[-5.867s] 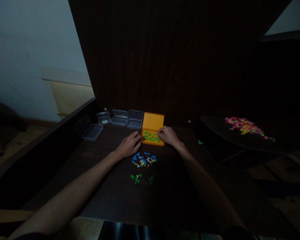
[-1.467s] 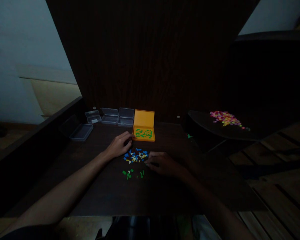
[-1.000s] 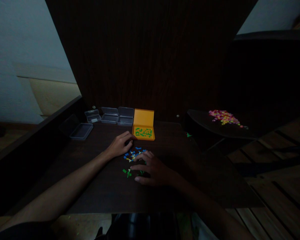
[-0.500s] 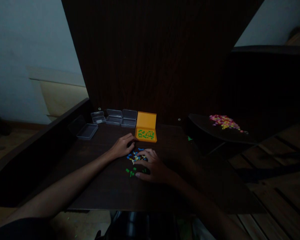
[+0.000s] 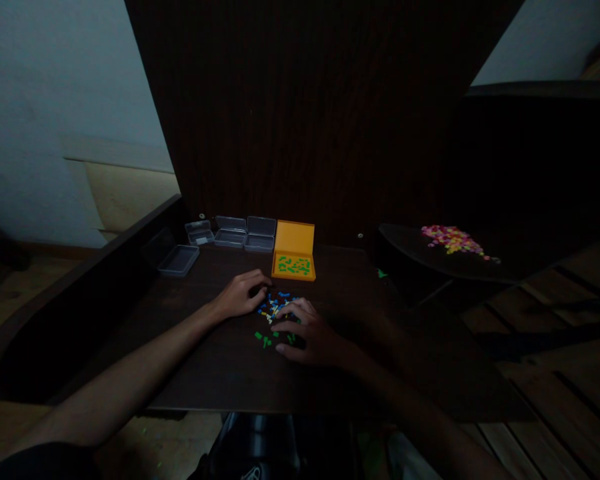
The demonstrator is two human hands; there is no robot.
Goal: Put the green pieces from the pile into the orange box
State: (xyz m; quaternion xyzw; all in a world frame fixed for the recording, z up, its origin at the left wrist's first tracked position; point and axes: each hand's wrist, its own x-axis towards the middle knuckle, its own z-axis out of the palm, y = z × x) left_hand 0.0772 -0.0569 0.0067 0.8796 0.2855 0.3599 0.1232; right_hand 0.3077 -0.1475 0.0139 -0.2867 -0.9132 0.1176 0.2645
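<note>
My left hand [image 5: 244, 294] rests on the dark table with bent fingers, thumb apart from them, just in front of an orange box [image 5: 294, 276]. The box's lid stands up, and green pieces [image 5: 294, 265] lie spread inside it. My right hand [image 5: 307, 333] hovers over or touches a small pile of blue, white and yellow pieces [image 5: 275, 308], its fingers spread. Part of that pile is hidden under its fingers. Several loose green pieces [image 5: 265, 341] lie nearer to me, beside the right thumb. Nothing shows held in either hand.
Clear plastic cases with raised lids, one of them a case [image 5: 260, 243] beside the orange box, line the table's back left. Another clear case [image 5: 179, 260] lies open farther left. Pink and yellow pieces [image 5: 455, 240] are heaped on a curved shelf [image 5: 415, 257] at right.
The view has shifted slightly. Both hands stay in nearly the same places, the left fingertips now a little apart from the orange box's front corner.
</note>
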